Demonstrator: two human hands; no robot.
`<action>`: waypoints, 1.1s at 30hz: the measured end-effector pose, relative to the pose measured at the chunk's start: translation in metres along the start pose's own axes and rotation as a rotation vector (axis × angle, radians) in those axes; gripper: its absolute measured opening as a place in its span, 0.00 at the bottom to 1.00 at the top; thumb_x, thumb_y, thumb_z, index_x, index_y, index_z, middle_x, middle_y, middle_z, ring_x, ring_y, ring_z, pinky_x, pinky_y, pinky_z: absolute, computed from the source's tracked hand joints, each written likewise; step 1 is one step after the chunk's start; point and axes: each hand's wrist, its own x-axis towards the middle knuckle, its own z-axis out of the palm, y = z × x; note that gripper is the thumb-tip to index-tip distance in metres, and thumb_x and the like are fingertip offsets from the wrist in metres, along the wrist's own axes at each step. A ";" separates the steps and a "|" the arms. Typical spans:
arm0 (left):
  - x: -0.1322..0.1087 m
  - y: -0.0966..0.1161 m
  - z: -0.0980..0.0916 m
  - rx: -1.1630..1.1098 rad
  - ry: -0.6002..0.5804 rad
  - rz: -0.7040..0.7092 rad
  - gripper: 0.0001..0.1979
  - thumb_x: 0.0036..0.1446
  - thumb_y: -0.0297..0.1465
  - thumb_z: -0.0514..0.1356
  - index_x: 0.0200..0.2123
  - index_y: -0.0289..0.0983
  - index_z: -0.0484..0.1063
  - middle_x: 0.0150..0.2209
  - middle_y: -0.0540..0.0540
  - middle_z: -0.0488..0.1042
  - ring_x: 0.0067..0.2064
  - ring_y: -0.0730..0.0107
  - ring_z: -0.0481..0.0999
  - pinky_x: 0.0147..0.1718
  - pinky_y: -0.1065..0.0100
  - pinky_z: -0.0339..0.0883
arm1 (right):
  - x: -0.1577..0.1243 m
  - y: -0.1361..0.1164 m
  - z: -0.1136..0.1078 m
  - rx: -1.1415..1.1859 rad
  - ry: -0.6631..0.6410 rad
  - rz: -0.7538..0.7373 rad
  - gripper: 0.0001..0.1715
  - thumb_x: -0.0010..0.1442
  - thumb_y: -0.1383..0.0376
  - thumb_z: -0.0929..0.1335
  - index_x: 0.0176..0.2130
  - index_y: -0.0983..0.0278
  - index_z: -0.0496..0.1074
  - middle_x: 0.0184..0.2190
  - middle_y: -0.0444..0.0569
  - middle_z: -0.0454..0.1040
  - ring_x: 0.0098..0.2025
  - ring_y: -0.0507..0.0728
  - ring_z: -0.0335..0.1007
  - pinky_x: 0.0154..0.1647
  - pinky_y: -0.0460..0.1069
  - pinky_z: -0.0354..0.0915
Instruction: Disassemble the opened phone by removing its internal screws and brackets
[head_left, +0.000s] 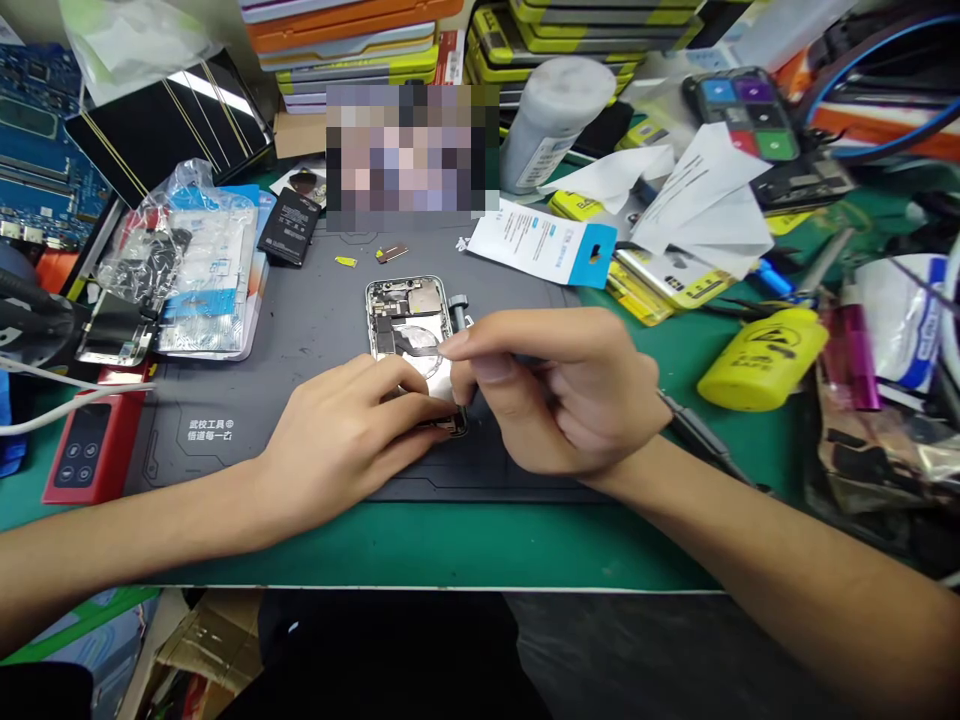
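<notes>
An opened smartphone (412,325) lies on the grey work mat, its circuit parts, a flex cable and a white inner shell exposed. My left hand (352,435) grips the phone's lower end, the fingers covering much of that part. Beside the phone's right edge, my right hand (574,390) is closed in a pinch, index finger and thumb together; what it holds, if anything, is hidden. A small grey piece (457,305) shows just beyond those fingertips, touching or close to the phone's edge. Above the phone lie a brown strip (392,253) and a yellow scrap (346,262).
A black battery (288,226) lies at the mat's upper left, near bagged parts (202,265). A red device (94,445) stands at left. A blue-white card (540,243), a yellow container (761,362) and a dark tool (701,435) lie rightward. Stacked boxes (345,40) line the back.
</notes>
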 end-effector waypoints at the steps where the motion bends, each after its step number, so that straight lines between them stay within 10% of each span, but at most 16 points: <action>1: -0.001 0.000 0.001 0.024 0.009 0.008 0.10 0.78 0.34 0.58 0.52 0.38 0.79 0.50 0.47 0.82 0.46 0.65 0.80 0.44 0.64 0.72 | 0.000 0.001 0.000 0.003 -0.018 -0.002 0.12 0.71 0.71 0.67 0.49 0.57 0.76 0.43 0.46 0.88 0.40 0.56 0.88 0.41 0.49 0.84; 33: 0.000 0.000 0.002 0.081 0.029 0.032 0.12 0.79 0.36 0.56 0.49 0.37 0.79 0.47 0.45 0.82 0.43 0.65 0.79 0.40 0.64 0.71 | 0.003 -0.001 -0.006 -0.057 -0.175 -0.015 0.13 0.72 0.72 0.65 0.47 0.58 0.76 0.39 0.45 0.88 0.38 0.55 0.88 0.37 0.47 0.83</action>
